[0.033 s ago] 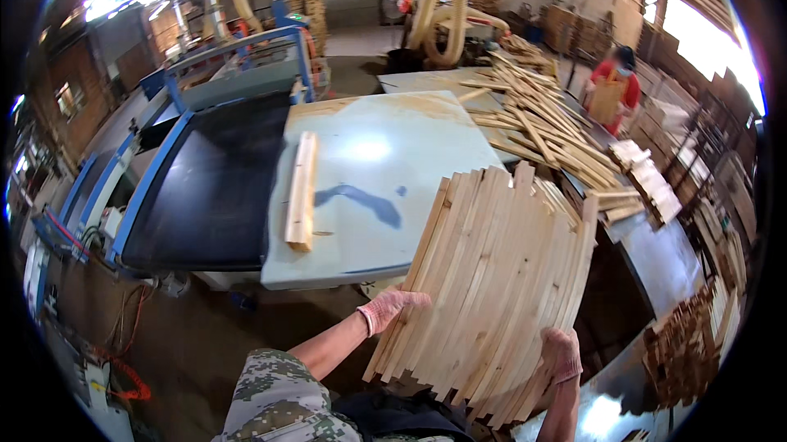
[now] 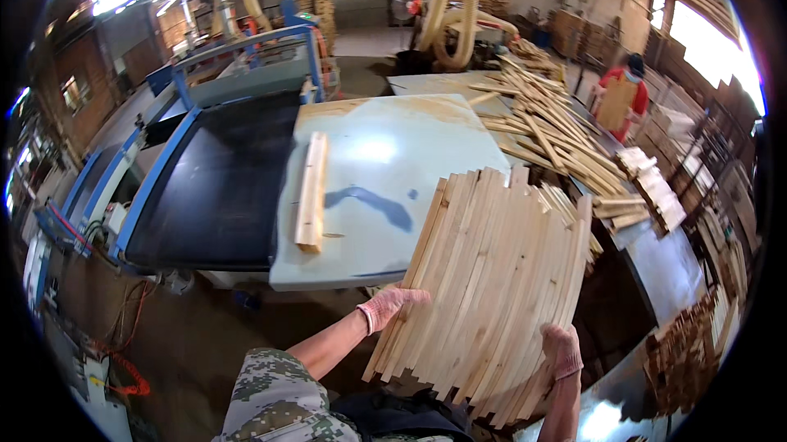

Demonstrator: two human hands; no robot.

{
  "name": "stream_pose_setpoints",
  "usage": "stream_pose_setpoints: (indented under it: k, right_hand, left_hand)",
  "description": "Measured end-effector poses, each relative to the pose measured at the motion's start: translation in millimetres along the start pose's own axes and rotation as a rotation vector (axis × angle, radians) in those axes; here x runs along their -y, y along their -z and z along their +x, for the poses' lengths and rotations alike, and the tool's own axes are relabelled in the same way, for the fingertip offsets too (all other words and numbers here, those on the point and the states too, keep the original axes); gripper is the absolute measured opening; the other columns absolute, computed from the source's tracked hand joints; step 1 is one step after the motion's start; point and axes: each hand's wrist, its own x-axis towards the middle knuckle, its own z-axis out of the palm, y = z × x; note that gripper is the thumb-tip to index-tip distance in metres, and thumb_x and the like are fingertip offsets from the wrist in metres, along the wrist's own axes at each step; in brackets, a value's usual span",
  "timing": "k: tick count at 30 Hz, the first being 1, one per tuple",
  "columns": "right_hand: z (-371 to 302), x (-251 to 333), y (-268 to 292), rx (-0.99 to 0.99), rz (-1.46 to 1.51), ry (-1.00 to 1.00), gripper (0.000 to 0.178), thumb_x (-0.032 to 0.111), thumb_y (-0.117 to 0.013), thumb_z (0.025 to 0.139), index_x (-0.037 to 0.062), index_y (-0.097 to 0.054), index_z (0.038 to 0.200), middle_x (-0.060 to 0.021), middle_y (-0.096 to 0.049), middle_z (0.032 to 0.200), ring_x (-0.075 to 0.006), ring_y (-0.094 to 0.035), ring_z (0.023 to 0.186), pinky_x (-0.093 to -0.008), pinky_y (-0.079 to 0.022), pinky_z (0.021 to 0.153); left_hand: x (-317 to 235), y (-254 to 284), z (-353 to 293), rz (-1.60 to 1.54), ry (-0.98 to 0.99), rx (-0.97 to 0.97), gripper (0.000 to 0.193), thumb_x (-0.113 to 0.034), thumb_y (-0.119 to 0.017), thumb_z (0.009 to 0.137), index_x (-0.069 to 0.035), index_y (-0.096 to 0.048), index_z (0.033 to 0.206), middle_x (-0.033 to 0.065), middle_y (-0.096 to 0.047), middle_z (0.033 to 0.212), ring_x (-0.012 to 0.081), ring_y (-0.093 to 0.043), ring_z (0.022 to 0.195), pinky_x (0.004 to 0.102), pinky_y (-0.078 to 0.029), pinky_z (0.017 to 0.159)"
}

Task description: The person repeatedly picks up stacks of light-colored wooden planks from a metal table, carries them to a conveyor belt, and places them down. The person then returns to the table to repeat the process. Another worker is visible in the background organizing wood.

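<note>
Between my two gloved hands is a wide row of pale wooden strips (image 2: 492,278), laid side by side with uneven ends. My left hand (image 2: 393,306) is closed on its left edge, the thumb over the top strips. At the lower right edge my right hand (image 2: 562,352) grips the outermost strips; its fingers are partly hidden underneath. The row is tilted, its far end near the right edge of a pale tabletop (image 2: 459,126). A short wooden block (image 2: 311,196) lies on that tabletop, left of a dark smear.
A black conveyor belt (image 2: 217,188) with blue rails adjoins the tabletop on the left. Loose wooden sticks (image 2: 557,126) are heaped at the far right. Beyond them a person in red (image 2: 621,97) holds a wooden panel. More stacked wood (image 2: 680,352) lies at the lower right.
The tabletop, conveyor and block have shifted slightly right in view. Both hands keep their hold on the wooden strips, whose far right end sits a little farther left.
</note>
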Motion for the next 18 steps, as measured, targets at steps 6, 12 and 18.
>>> stream_pose_setpoints:
  k: [6, 12, 18]
  right_hand:
    - [143, 27, -178, 0.177, -0.077, -0.103, 0.02, 0.0, -0.068, 0.089, -0.005, -0.069, 0.108, -0.0061, -0.071, 0.091, -0.0197, -0.07, 0.081, -0.0353, -0.061, 0.078]
    - [259, 11, -172, 0.202, -0.24, 0.022, 0.006, -0.003, -0.068, 0.092, -0.003, -0.067, 0.098, -0.0057, -0.067, 0.089, -0.0194, -0.066, 0.078, -0.0331, -0.057, 0.077]
    - [377, 21, -202, 0.057, -0.096, -0.122, 0.014, 0.003, -0.065, 0.097, -0.0071, -0.073, 0.103, -0.0159, -0.075, 0.103, -0.0256, -0.073, 0.095, -0.0345, -0.061, 0.09]
  left_hand:
    - [-38, 150, 6, 0.066, -0.075, -0.263, 0.076, -0.054, -0.076, 0.096, 0.001, -0.065, 0.147, 0.0165, -0.066, 0.149, 0.0298, -0.055, 0.145, 0.0439, -0.043, 0.119]
    - [-82, 170, 64, 0.098, -0.027, -0.51, 0.113, -0.064, -0.076, 0.095, 0.007, -0.025, 0.168, 0.028, -0.044, 0.167, 0.0369, -0.048, 0.152, 0.046, -0.042, 0.122]
    - [-201, 223, 119, 0.837, 0.208, -0.446, 0.111, -0.082, -0.058, 0.095, 0.005, -0.04, 0.162, 0.0285, -0.049, 0.163, 0.0392, -0.055, 0.146, 0.0489, -0.05, 0.114]
